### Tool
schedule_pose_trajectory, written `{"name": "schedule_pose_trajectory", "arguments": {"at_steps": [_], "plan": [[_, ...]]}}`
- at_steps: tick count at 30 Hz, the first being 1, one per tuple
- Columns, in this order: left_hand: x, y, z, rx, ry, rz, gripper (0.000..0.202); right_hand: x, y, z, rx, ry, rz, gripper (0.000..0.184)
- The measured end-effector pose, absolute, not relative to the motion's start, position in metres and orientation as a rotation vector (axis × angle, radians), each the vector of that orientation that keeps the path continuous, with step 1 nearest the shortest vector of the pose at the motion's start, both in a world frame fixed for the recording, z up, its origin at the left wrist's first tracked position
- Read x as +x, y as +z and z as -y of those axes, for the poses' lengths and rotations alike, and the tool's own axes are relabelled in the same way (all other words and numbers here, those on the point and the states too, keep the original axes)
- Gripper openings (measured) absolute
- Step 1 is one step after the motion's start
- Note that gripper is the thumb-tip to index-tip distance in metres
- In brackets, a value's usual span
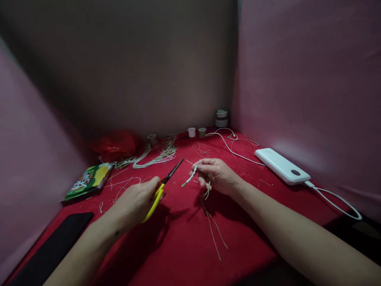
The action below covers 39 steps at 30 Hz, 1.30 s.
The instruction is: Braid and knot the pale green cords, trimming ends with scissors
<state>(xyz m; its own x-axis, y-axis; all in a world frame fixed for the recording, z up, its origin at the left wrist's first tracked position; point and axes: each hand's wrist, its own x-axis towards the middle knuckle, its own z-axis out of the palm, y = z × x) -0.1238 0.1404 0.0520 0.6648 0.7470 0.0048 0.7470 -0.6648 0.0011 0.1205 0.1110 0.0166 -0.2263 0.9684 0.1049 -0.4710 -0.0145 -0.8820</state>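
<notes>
My left hand (137, 201) is closed round the yellow handles of a pair of scissors (164, 184). Their dark blades are together and point up and right toward my right hand. My right hand (216, 174) pinches a short braided white-and-green cord (190, 177) between thumb and fingers. Loose thread ends (213, 226) hang from that hand and trail across the red cloth toward me. The scissor tip stays a little left of the braid and does not touch it.
A red cloth (178, 246) covers the table. A white power bank (282, 166) with a cable lies at right, a dark phone (56, 246) at front left, a green packet (89, 180) at left. Thread bundles (157, 155), small spools (197, 132) and a red bag (116, 145) sit at the back.
</notes>
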Motion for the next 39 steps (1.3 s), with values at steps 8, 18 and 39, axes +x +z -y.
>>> {"name": "schedule_pose_trajectory", "arguments": {"at_steps": [8,18,39], "plan": [[-0.119,0.051,-0.134,-2.768,0.159,1.245,0.010,0.122,0.019,-0.109,-0.677,1.540,1.008,0.013],[-0.115,0.041,-0.136,-2.740,0.176,1.161,0.017,0.116,0.017,-0.106,-0.777,1.609,1.078,0.012],[-0.107,0.037,-0.128,-2.887,0.254,1.239,0.014,0.111,0.014,-0.104,-0.811,1.685,1.077,0.007]]}}
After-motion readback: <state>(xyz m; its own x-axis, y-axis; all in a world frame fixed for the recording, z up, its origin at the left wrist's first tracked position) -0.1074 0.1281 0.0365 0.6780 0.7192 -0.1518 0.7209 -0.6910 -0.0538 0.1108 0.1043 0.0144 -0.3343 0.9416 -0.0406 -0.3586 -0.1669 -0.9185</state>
